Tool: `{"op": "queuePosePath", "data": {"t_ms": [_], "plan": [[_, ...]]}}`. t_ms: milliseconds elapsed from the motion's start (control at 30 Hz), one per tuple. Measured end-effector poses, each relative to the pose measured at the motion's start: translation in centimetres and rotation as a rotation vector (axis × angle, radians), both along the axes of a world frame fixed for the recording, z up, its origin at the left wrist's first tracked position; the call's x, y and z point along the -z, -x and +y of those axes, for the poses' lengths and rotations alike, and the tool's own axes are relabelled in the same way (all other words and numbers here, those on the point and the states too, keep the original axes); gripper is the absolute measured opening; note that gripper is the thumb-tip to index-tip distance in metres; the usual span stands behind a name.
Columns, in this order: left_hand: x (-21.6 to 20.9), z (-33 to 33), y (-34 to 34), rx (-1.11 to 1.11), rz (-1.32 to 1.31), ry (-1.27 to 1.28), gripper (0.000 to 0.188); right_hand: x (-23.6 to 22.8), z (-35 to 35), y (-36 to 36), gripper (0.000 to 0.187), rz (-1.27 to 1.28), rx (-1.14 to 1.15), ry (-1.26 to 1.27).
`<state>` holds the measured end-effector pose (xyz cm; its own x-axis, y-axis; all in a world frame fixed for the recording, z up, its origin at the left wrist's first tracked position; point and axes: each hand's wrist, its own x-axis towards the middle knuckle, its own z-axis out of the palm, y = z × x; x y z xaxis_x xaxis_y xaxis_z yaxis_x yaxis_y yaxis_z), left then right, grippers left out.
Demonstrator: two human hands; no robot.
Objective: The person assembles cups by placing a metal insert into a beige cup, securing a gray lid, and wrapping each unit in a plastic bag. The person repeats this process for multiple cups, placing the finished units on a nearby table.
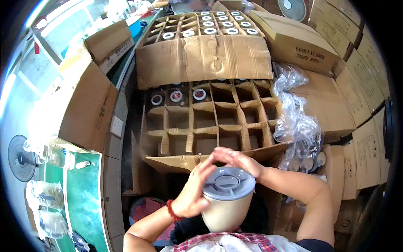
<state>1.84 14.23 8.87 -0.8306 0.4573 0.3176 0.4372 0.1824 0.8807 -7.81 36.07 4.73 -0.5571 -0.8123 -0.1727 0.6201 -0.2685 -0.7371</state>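
Note:
A cream tapered canister (226, 214) with a round grey lid (228, 183) stands upright close to my body. The lid sits on its top and has a bar across a recessed ring. My left hand (193, 187), with a red bracelet at the wrist, is at the lid's left side, fingers stretched upward and thumb beside the canister wall. Over the lid's far edge my right hand (237, 160) reaches in with straight fingers. The fingertips of both hands come together beyond the lid. Neither hand is wrapped round the canister.
Ahead stands a carton with cardboard dividers (218, 107), several white-rimmed jars (199, 94) in its cells. Another divided carton (201, 59) holds more. Clear plastic bags (296, 113) hang on the right by stacked boxes (354, 80). A green table (84, 197) lies left.

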Motion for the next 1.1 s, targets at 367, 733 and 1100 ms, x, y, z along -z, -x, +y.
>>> {"op": "queuePosePath", "data": {"t_ms": [367,733,1100], "plan": [[-10.6,7.7,-0.2,0.398,0.22,0.592,0.087,2.8,-12.3,3.7,0.056,0.04,-0.463,0.134],[7.1,0.6,2.2,0.124,-0.5,-0.526,0.089,-8.9,2.8,-6.5,0.049,0.425,0.085,-0.424],[-1.0,-0.8,0.7,-0.06,0.051,0.249,0.078,0.5,-0.5,0.8,0.066,0.065,-0.097,0.162]]}}
